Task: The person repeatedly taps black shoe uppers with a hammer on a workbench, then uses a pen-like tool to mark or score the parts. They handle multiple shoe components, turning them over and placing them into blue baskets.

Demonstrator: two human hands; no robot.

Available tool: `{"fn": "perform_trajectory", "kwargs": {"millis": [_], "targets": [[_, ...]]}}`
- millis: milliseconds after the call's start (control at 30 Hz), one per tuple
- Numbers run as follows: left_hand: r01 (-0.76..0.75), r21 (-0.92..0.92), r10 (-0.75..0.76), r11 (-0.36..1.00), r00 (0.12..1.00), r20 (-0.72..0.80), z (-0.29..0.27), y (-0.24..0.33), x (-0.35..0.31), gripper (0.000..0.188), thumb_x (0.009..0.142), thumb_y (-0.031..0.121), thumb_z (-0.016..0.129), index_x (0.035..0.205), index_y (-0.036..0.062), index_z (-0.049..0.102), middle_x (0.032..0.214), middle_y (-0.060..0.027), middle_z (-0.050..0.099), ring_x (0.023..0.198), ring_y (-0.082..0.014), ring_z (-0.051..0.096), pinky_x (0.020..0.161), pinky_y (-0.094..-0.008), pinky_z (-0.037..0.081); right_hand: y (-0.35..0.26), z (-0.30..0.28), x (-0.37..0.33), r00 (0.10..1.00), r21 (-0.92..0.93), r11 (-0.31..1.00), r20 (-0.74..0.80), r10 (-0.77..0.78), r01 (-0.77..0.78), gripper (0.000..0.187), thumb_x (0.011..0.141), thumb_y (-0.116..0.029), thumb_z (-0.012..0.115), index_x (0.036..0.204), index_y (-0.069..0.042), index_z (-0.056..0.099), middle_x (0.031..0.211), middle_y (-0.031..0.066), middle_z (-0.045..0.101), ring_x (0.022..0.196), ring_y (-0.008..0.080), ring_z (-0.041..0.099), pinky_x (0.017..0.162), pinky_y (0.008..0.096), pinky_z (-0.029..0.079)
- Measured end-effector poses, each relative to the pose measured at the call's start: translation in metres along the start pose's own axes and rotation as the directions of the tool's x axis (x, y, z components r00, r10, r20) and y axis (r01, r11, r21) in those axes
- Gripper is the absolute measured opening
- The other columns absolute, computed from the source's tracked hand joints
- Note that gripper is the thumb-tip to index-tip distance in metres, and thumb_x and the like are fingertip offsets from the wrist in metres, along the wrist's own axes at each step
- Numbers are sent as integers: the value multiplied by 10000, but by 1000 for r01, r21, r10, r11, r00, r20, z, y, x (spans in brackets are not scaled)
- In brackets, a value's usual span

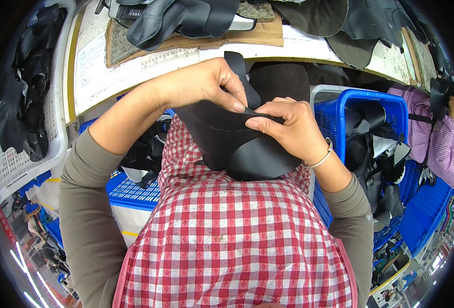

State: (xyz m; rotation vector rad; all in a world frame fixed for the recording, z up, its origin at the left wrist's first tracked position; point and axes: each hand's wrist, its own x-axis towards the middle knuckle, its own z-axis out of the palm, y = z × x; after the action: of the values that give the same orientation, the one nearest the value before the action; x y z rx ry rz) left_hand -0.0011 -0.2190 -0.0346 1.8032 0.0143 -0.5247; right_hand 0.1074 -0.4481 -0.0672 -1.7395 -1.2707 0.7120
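Note:
A stitched black leather piece, which looks like a shoe upper, hangs over my lap between my hands. My left hand pinches its top edge, with thumb and fingertips closed near the middle of the seam. Close beside it on the right, my right hand grips the same edge, thumb on the near side and fingers curled behind. Below, a smooth rounded panel of the piece folds out toward my apron. A black strip stands up behind the fingers; whether it is part of the same piece I cannot tell.
In front is a white table bearing black leather pieces on a board. A blue basket full of black pieces stands at right, and a white basket with more at left. Another person's checked sleeve shows at far right.

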Motion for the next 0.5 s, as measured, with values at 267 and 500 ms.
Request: {"fn": "perform_trajectory", "kwargs": {"millis": [267, 500], "targets": [[-78, -13, 78, 997, 997, -12, 2, 0, -10, 184, 875, 75, 776, 1039, -7, 797, 788, -45, 671, 785, -128, 610, 730, -286, 490, 5, 3, 13, 976, 321, 930, 180, 124, -177, 252, 867, -264, 837, 959, -33, 797, 728, 91, 673, 625, 207, 611, 619, 334, 498], [0, -109, 4, 994, 999, 40, -15, -5, -17, 198, 921, 129, 764, 1057, -14, 786, 918, -39, 736, 834, -110, 637, 773, -279, 512, 1, 7, 19, 984, 146, 985, 139, -112, 91, 241, 875, -255, 825, 934, -24, 783, 746, 82, 654, 719, 222, 601, 681, 355, 488]]}}
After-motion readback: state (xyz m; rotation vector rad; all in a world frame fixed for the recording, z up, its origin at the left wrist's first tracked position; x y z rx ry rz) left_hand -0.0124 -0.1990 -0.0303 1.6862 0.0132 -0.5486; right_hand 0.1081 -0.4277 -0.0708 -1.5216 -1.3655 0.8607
